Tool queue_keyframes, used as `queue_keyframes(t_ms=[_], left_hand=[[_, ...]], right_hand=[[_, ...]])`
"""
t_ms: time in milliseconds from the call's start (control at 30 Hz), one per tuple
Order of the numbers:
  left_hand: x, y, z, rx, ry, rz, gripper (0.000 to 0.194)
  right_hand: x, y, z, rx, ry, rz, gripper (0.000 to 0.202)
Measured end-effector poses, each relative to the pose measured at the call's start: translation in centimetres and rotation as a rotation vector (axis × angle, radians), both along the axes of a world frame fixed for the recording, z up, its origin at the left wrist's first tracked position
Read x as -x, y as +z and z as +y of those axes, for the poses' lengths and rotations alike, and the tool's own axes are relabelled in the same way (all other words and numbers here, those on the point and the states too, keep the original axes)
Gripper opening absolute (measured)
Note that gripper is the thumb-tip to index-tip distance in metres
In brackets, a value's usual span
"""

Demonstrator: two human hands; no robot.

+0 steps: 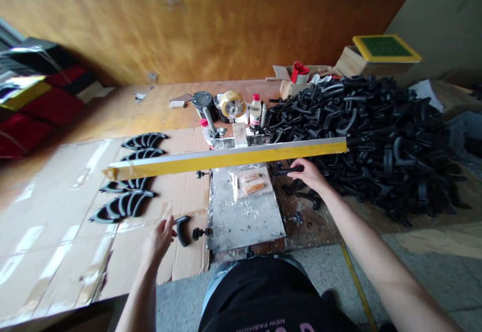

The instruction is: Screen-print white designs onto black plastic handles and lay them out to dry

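Note:
My left hand (161, 236) is closed at the end of a curved black plastic handle (183, 232), over the cardboard left of a metal plate (246, 226). I cannot tell whether the cardboard bears that handle. At the edge of the large heap of black plastic parts (361, 131), my right hand (309, 175) pinches a slim black plastic part (288, 171). Rows of similar curved handles (122, 206) lie nested on the cardboard sheet (48, 191). A small clear bag with orange-brown pieces (251, 185) sits on the plate.
A long yellow-and-white bar (233, 159) crosses above the plate and both sides. Behind it stand a tape roll (232, 105), a red-capped bottle (255, 111) and a black tub (202, 102). Black knobs (199, 233) stick out from the plate's left side.

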State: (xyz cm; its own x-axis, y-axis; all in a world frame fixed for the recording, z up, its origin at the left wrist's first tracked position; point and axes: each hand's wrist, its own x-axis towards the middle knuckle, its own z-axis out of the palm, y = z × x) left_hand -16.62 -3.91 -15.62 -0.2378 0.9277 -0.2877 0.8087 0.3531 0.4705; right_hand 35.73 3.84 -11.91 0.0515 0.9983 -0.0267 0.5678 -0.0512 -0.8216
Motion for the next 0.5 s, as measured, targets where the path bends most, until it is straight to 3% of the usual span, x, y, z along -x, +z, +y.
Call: queue_keyframes(t_ms=[100, 200, 300, 400, 500], left_hand=[[-3.4, 2.8, 2.7, -0.143, 0.128, -0.306, 0.053], [-7.0, 6.3, 4.9, -0.286, 0.118, -0.461, 0.045], [-9.2, 9.5, 6.0, -0.43, 0.13, -0.536, 0.038], [-10.5, 11.9, 6.7, -0.611, 0.181, -0.605, 0.033], [-11.9, 13.9, 7.5, -0.784, 0.195, -0.699, 0.033]], right_hand=[[6.4, -1.9, 0.6, -0.119, 0.227, 0.123, 0.02], [10.6, -4.0, 1.2, -0.261, 0.311, -0.003, 0.017], [11.7, -5.0, 1.1, -0.365, 0.297, -0.166, 0.014], [12.0, -4.8, 0.5, -0.42, 0.298, -0.332, 0.013], [13.0, -4.3, 0.1, -0.484, 0.411, -0.473, 0.033]])
